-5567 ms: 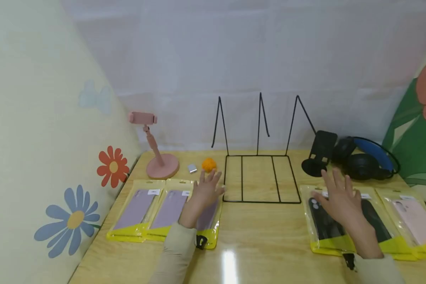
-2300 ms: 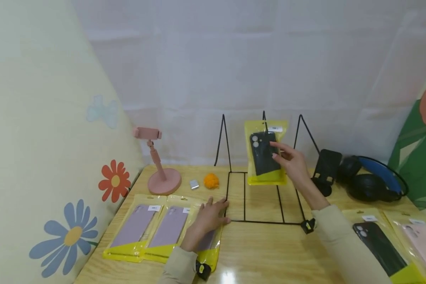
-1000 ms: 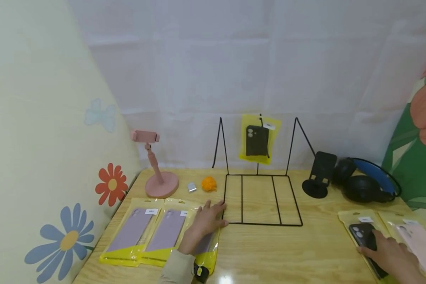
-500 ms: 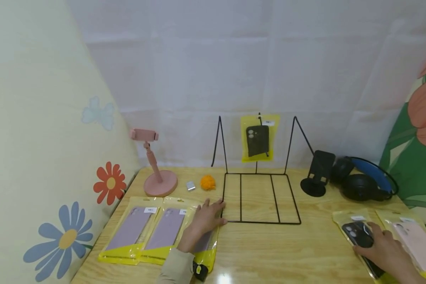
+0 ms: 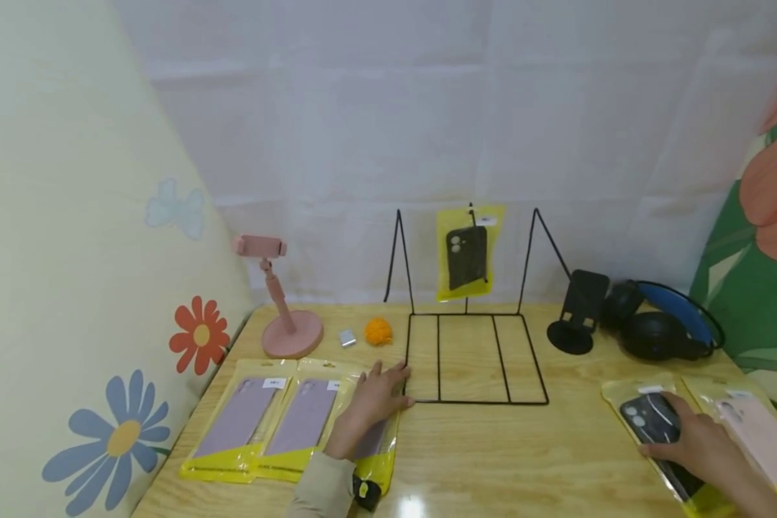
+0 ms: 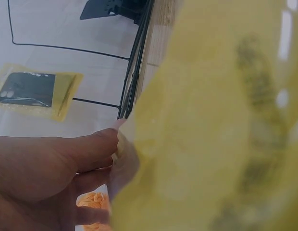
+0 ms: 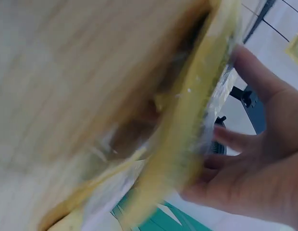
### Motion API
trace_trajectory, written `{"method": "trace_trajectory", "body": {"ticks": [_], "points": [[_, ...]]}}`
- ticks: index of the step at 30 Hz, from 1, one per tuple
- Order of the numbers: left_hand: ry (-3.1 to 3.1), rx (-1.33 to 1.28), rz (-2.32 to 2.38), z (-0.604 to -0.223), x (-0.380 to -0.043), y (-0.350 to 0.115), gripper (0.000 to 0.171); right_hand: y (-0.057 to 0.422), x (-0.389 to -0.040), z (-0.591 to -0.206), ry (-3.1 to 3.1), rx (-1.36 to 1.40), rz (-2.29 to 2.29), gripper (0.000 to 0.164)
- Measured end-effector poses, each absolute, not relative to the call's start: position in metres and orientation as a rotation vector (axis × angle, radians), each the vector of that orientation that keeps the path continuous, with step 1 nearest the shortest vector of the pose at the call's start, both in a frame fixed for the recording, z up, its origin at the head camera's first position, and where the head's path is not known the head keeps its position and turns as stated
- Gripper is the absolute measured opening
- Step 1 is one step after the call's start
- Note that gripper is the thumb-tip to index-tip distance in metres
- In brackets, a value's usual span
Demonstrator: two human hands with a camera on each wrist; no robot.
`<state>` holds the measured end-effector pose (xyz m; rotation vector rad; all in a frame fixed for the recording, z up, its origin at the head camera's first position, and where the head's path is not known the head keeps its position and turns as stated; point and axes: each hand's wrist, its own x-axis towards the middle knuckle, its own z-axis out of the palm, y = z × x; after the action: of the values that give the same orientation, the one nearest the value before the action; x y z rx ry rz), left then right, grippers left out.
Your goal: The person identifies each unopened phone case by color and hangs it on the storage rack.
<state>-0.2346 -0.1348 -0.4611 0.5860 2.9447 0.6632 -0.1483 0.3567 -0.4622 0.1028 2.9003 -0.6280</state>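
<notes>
At the right of the table my right hand [image 5: 706, 446] grips a packaged black phone case [image 5: 650, 421] by its sides, thumb on the left edge. In the right wrist view the package [image 7: 187, 120] is tilted, blurred, one edge off the wood. My left hand [image 5: 372, 399] holds the front left corner of the black wire rack [image 5: 482, 403], its wrist above a packaged lilac phone case [image 5: 370, 442]. That package hides some fingers in the left wrist view. Another packaged black phone case [image 5: 466, 259] hangs from the rack's middle hook.
Two more packaged lilac cases [image 5: 239, 417] lie at left, a packaged pink case [image 5: 760, 439] at far right. Behind stand a pink phone stand [image 5: 291, 331], a small silvery block [image 5: 347, 338], an orange ball [image 5: 378, 332], a black phone stand [image 5: 579, 309] and headphones [image 5: 660, 331].
My right hand hung one black case on the middle hook, let go, and went back right to the second black case. That package has shifted slightly left and up. My left hand stays at the rack.
</notes>
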Motion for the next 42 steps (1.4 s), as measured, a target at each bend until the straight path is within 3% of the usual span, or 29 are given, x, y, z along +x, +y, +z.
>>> {"method": "trace_trajectory", "body": {"ticks": [5, 9, 14, 17, 21, 29, 42], "points": [[2.94, 0.59, 0.65, -0.461, -0.235, -0.134, 0.057, 0.357, -0.144, -0.459, 3.074, -0.284, -0.82, 0.077], [2.933, 0.589, 0.631, -0.46, -0.235, -0.134, 0.057, 0.343, -0.142, -0.45, 3.036, -0.565, -1.101, 0.063], [2.929, 0.581, 0.627, -0.458, -0.235, -0.134, 0.057, 0.299, -0.139, -0.417, 2.822, -0.449, -1.343, 0.039], [2.933, 0.579, 0.628, -0.457, -0.235, -0.134, 0.058, 0.266, -0.136, -0.392, 2.702, -0.202, -1.432, 0.041], [2.933, 0.571, 0.628, -0.457, -0.235, -0.135, 0.057, 0.226, -0.137, -0.368, 2.624, -0.083, -1.588, 0.047], [2.917, 0.582, 0.674, -0.461, -0.233, -0.133, 0.058, 0.176, -0.142, -0.351, 2.72, -0.238, -1.891, 0.036], [2.953, 0.572, 0.632, -0.463, -0.237, -0.133, 0.058, 0.16, -0.165, -0.353, 2.675, -0.308, -1.96, 0.036]]}}
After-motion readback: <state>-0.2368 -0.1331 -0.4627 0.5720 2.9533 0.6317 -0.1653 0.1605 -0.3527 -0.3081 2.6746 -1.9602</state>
